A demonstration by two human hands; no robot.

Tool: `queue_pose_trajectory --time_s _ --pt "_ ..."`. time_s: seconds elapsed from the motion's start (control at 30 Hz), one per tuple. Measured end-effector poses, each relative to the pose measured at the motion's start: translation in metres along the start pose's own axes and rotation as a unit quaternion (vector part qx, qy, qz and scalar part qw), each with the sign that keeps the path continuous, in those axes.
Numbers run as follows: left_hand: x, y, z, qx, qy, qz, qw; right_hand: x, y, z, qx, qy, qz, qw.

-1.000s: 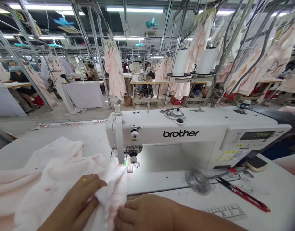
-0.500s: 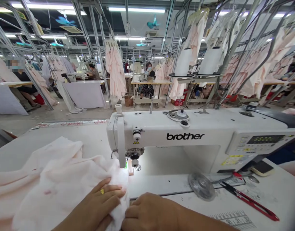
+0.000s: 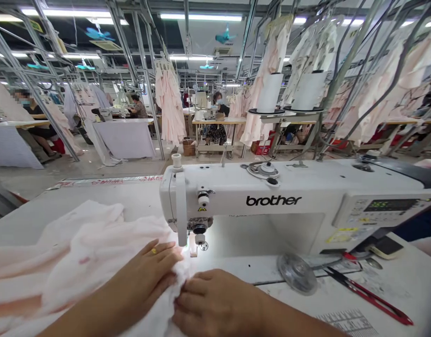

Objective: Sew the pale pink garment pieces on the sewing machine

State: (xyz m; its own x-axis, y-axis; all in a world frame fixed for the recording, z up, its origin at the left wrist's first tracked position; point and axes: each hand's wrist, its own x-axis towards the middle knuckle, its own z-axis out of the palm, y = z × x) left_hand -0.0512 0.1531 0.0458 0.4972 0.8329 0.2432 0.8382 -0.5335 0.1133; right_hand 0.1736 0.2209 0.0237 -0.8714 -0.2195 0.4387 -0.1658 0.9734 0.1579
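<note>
A pale pink cloth (image 3: 106, 252) lies in soft folds left of the white sewing machine (image 3: 236, 182), with its edge running to the lit needle area (image 3: 198, 241). My left hand (image 3: 154, 269), a yellow ring on one finger, rests flat on the cloth just short of the needle; its fingers are stretched out, partly smeared by motion. Closer to me, my right hand (image 3: 215, 299) is closed on the cloth's edge, knuckles up. Its fingertips are tucked out of sight. A small dark pink mark shows on the cloth.
Right of my hands sit a clear round disc (image 3: 298, 274) and red-handled thread snips (image 3: 372, 295). A printed ruler scale (image 3: 352, 323) is on the tabletop. Two white thread cones (image 3: 270, 93) stand behind the machine. Several people work farther back among hanging pink garments (image 3: 169, 103).
My left hand has slid forward toward the needle with the cloth. My right hand has shifted slightly forward and left along the edge. The machine's display reading differs.
</note>
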Motion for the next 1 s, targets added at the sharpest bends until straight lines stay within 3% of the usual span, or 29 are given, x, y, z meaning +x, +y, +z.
queue_pose_trajectory --time_s 0.1,0.2,0.33,0.5,0.57,0.7,0.8,0.87,1.0 --pt "-0.023 0.014 0.009 0.072 0.075 0.003 0.995 -0.002 -0.004 0.003 0.024 0.012 -0.013 1.0" --pt "-0.042 0.024 0.03 0.12 0.114 0.004 0.986 -0.003 -0.008 0.005 0.012 0.012 0.001 1.0" --pt "-0.036 0.027 0.042 0.12 0.162 -0.025 0.979 -0.004 -0.01 0.005 0.005 -0.01 -0.019 1.0" --pt "0.001 0.016 0.005 -0.003 0.096 -0.152 0.984 -0.009 -0.007 0.003 0.043 -0.049 -0.003 0.998" --pt "0.012 0.015 -0.008 -0.05 0.071 -0.173 0.981 -0.01 -0.004 0.002 0.065 -0.065 -0.006 0.996" --pt "0.015 0.017 -0.004 -0.092 0.035 -0.18 0.979 -0.006 0.0 0.003 0.054 -0.036 -0.012 0.998" --pt "0.003 0.012 0.012 -0.063 0.032 -0.232 0.97 -0.001 -0.002 0.008 -0.001 0.043 0.062 0.997" --pt "-0.005 0.007 0.018 -0.035 0.045 -0.233 0.971 0.003 -0.006 0.011 -0.02 0.06 0.133 0.989" --pt "-0.006 0.004 0.013 -0.007 0.113 -0.135 0.984 0.005 -0.016 0.023 -0.043 0.039 0.232 0.971"
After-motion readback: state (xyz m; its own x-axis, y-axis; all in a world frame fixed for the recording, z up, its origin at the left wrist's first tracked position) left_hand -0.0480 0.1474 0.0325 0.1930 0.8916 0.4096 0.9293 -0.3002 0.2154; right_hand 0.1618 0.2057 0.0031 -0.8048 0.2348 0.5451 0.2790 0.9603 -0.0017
